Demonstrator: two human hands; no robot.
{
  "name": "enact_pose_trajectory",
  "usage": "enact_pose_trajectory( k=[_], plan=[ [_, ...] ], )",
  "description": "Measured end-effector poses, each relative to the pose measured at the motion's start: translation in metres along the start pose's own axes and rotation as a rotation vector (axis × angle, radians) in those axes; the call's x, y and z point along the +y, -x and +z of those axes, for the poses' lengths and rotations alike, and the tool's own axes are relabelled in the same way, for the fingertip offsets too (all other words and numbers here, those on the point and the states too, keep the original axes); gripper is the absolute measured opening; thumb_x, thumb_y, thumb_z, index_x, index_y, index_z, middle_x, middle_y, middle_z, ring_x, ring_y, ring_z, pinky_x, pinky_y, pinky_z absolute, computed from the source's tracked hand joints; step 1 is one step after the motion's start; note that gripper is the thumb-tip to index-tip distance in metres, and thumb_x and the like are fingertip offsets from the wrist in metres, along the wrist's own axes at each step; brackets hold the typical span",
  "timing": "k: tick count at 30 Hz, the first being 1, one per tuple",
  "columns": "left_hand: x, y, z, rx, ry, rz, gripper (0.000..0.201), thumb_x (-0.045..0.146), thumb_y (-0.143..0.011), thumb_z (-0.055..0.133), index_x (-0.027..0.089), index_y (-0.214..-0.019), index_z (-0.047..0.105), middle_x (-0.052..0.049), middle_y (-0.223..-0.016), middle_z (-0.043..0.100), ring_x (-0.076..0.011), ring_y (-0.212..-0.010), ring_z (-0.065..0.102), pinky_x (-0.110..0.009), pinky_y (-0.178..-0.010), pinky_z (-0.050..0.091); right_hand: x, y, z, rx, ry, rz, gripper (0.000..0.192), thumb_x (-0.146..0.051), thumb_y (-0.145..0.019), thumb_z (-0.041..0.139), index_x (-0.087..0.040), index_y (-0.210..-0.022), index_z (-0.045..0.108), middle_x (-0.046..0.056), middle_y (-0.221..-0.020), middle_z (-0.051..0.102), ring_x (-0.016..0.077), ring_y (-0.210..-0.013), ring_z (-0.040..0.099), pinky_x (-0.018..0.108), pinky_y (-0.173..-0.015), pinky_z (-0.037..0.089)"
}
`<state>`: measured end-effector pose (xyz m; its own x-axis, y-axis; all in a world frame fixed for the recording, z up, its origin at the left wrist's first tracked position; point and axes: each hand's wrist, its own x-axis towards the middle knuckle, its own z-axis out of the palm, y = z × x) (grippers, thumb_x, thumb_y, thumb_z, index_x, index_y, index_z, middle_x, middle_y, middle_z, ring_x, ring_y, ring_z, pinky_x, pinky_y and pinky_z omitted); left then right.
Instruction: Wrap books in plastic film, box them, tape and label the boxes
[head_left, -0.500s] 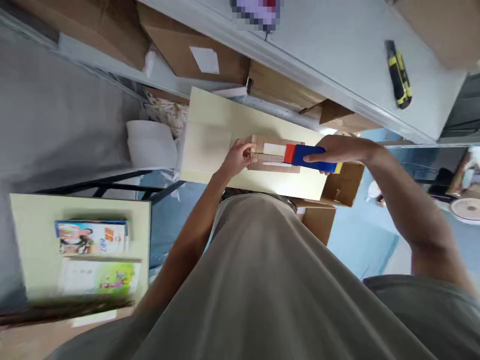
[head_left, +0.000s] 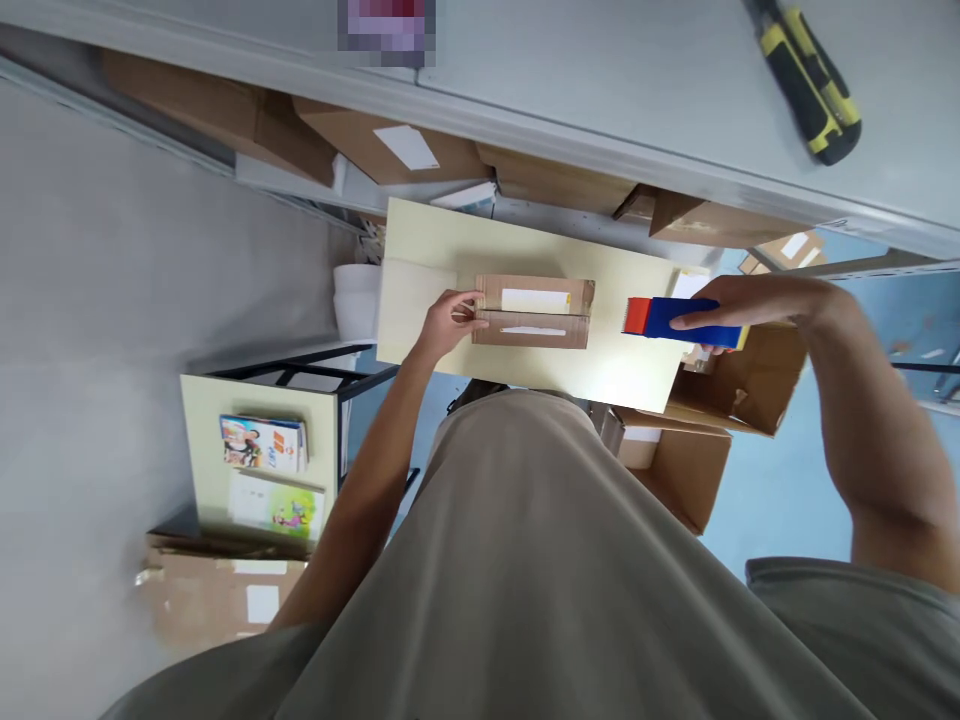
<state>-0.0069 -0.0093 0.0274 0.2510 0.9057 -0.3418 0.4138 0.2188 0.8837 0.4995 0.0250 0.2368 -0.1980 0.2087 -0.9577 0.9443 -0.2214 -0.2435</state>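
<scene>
A small closed cardboard box (head_left: 534,311) with white labels lies on a pale yellow table (head_left: 450,250). My left hand (head_left: 448,321) presses against the box's left end. My right hand (head_left: 731,310) grips a blue tape dispenser (head_left: 671,319) with a red front, held just right of the box and apart from it.
A grey shelf (head_left: 600,90) overhead carries a yellow and black utility knife (head_left: 806,85). Cardboard boxes (head_left: 390,145) sit behind the table, and open ones (head_left: 739,385) stand at its right. A second small table (head_left: 259,420) at left holds picture books (head_left: 262,443).
The tape dispenser has come off the box top and moved right, clear of it. My left hand stays at the box's left end. The view has shifted.
</scene>
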Motion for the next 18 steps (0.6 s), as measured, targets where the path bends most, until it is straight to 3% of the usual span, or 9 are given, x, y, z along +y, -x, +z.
enact_pose_trajectory(
  k=[5,8,11,14,18],
  plan=[
    [0.009,0.004,0.0,0.034,-0.03,-0.086,0.057,0.032,-0.079,0.1,0.024,-0.132,0.082,-0.009,-0.135,0.076,-0.0194,-0.1,0.077,-0.043,-0.102,0.073,0.031,-0.053,0.002,0.085,0.01,-0.099,0.073,-0.097,-0.084,0.078,-0.024,-0.075,0.076,0.008,-0.07,0.074,0.0268,-0.069,0.071,0.044,-0.075,0.059],
    [0.013,0.007,0.002,0.056,-0.045,-0.117,0.06,0.033,-0.077,0.1,0.024,-0.134,0.082,-0.009,-0.137,0.077,-0.0205,-0.103,0.077,-0.042,-0.1,0.073,0.035,-0.079,0.009,0.095,0.05,-0.133,0.072,-0.095,-0.089,0.074,-0.024,-0.077,0.077,0.008,-0.07,0.074,0.0257,-0.068,0.071,0.042,-0.073,0.057],
    [0.015,0.009,0.008,0.1,-0.051,-0.124,0.059,0.037,-0.08,0.098,0.024,-0.135,0.082,-0.01,-0.143,0.077,-0.0213,-0.107,0.077,-0.04,-0.1,0.072,0.025,-0.091,0.02,0.175,0.105,-0.053,0.064,-0.084,-0.092,0.08,-0.022,-0.079,0.078,0.009,-0.071,0.075,0.0261,-0.071,0.072,0.04,-0.074,0.055],
    [0.016,0.011,0.016,0.174,-0.073,-0.13,0.045,0.041,-0.092,0.088,0.022,-0.132,0.083,-0.011,-0.143,0.079,-0.021,-0.107,0.078,-0.037,-0.101,0.07,0.009,-0.095,0.034,0.282,0.15,0.013,0.055,-0.073,-0.095,0.086,-0.02,-0.083,0.08,0.011,-0.072,0.075,0.0293,-0.077,0.075,0.041,-0.076,0.055],
    [0.014,0.01,0.024,0.247,-0.106,-0.138,0.038,0.041,-0.097,0.083,0.021,-0.13,0.083,-0.011,-0.139,0.082,-0.0214,-0.105,0.079,-0.035,-0.099,0.068,-0.014,-0.1,0.057,0.397,0.259,0.034,0.049,-0.065,-0.103,0.078,-0.016,-0.106,0.084,0.017,-0.089,0.081,0.0352,-0.094,0.08,0.042,-0.083,0.059]
  ],
)
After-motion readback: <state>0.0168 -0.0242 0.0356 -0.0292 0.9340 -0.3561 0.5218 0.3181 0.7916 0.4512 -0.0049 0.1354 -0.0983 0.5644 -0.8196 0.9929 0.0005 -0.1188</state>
